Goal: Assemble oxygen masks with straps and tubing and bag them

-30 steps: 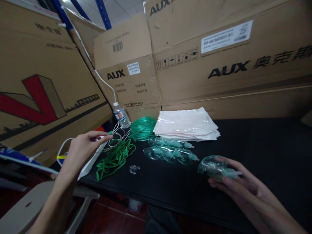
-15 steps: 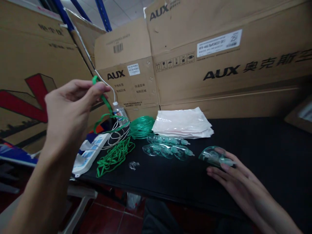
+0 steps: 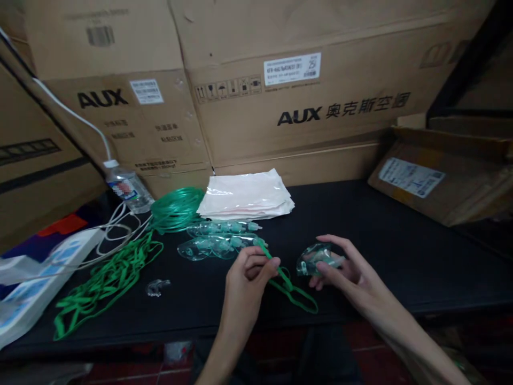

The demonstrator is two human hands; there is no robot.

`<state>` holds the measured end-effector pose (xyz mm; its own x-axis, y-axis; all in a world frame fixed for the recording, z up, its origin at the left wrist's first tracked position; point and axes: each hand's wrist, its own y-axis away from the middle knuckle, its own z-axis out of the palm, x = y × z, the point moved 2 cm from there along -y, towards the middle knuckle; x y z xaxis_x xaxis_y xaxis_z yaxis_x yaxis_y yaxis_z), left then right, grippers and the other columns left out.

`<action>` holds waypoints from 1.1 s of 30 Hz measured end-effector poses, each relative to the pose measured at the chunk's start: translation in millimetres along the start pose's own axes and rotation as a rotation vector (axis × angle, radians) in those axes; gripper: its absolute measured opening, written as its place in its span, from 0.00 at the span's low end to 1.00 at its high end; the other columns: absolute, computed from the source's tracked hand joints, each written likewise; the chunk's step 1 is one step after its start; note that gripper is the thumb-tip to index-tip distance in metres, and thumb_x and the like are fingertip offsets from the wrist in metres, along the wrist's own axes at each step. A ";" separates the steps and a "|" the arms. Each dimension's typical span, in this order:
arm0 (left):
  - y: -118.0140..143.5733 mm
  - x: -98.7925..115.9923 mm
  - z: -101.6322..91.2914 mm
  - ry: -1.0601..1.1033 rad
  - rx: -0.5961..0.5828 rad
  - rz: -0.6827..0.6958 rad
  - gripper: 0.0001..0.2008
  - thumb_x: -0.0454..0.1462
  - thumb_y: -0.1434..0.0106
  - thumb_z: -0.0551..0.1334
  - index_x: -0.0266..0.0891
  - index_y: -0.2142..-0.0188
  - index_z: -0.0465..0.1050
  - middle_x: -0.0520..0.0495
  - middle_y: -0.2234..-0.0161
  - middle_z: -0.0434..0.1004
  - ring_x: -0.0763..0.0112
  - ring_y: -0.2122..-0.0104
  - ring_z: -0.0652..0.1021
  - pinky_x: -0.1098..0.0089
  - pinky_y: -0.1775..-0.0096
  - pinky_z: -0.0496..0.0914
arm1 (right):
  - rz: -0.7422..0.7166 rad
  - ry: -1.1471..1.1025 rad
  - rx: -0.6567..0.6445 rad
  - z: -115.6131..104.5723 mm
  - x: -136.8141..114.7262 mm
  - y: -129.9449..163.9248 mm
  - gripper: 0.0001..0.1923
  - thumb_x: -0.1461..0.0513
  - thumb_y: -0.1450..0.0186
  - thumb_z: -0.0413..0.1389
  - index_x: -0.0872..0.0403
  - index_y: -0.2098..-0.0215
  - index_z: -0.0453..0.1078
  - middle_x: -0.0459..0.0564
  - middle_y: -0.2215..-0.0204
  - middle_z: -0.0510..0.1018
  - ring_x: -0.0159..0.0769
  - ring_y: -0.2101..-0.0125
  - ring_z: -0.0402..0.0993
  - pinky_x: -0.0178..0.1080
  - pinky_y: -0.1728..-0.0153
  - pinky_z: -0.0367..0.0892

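Green and thin, the flat elastic strap (image 3: pixel 289 289) now hangs from our left hand (image 3: pixel 248 275), pinched between thumb and forefinger just above the front edge of the black worktop (image 3: pixel 401 251); its free loop droops down and to the right, ending close under our right hand (image 3: pixel 344 270). Half a second ago that same left hand was raised high at the left with the strap just lifted clear of the loose heap of green straps (image 3: pixel 104 280); it has since swung in to the middle, so strap and mask are now near each other, which we read as the two parts being brought together. The right hand has picked up the clear green-tinted plastic breathing mask (image 3: pixel 315 260), which a moment before lay on the worktop under its fingertips; the fingers (image 3: pixel 334 247) curl around it from above and the thumb from below, a loose but closed hold. Behind our hands lie a row of more clear masks (image 3: pixel 212 246), a stack of white plastic bags (image 3: pixel 244 195), and a coil of green tubing (image 3: pixel 176 208). Further left are a small clear plastic piece (image 3: pixel 154 287), a water bottle (image 3: pixel 128 187) and a white power strip (image 3: pixel 28 289), with brown cardboard boxes (image 3: pixel 304 96) behind.
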<state>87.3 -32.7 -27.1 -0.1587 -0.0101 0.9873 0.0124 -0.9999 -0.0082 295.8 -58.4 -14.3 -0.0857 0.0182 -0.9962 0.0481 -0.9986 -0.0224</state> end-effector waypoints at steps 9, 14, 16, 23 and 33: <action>7.9 20.8 -16.9 -0.714 -0.111 0.311 0.05 0.40 0.31 0.65 0.46 0.56 0.78 0.54 0.66 0.85 0.69 0.69 0.85 0.72 0.66 0.77 | -0.024 0.026 -0.082 -8.6 2.1 -3.0 0.22 0.50 0.33 0.66 0.48 0.49 0.63 0.45 0.68 0.84 0.33 0.69 0.80 0.36 0.64 0.73; 16.7 33.9 -34.4 -0.931 -0.088 0.573 0.08 0.39 0.28 0.62 0.48 0.53 0.80 0.54 0.58 0.84 0.69 0.60 0.85 0.72 0.56 0.77 | -0.012 -0.005 -0.083 -8.2 2.4 -1.7 0.21 0.51 0.32 0.65 0.48 0.48 0.63 0.44 0.67 0.84 0.32 0.67 0.81 0.35 0.63 0.75; 19.1 38.5 -40.3 -0.981 -0.082 0.603 0.09 0.40 0.27 0.61 0.48 0.51 0.79 0.54 0.57 0.83 0.70 0.59 0.84 0.74 0.55 0.76 | -0.016 0.000 -0.083 -8.5 1.8 -1.8 0.21 0.51 0.32 0.64 0.48 0.48 0.63 0.44 0.68 0.84 0.32 0.67 0.81 0.34 0.63 0.74; 3.2 50.8 -36.1 -1.129 -0.215 0.734 0.11 0.36 0.25 0.57 0.44 0.48 0.77 0.48 0.54 0.78 0.66 0.57 0.80 0.68 0.54 0.76 | -0.014 -0.035 -0.078 -8.6 2.0 -1.7 0.17 0.52 0.33 0.66 0.47 0.54 0.65 0.41 0.66 0.83 0.28 0.67 0.80 0.31 0.64 0.73; -47.9 52.0 12.0 -1.705 -0.668 0.801 0.14 0.24 0.36 0.64 0.41 0.55 0.80 0.42 0.50 0.79 0.48 0.50 0.74 0.53 0.56 0.72 | -0.029 -0.074 -0.034 -8.1 6.1 -1.0 0.15 0.58 0.37 0.71 0.48 0.63 0.68 0.43 0.49 0.82 0.31 0.54 0.80 0.31 0.56 0.73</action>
<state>90.3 14.8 26.6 0.6295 -0.7588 -0.1670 -0.7762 -0.6236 -0.0923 303.3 -56.8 -21.1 -0.1609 0.0420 -0.9861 0.0784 -0.9954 -0.0552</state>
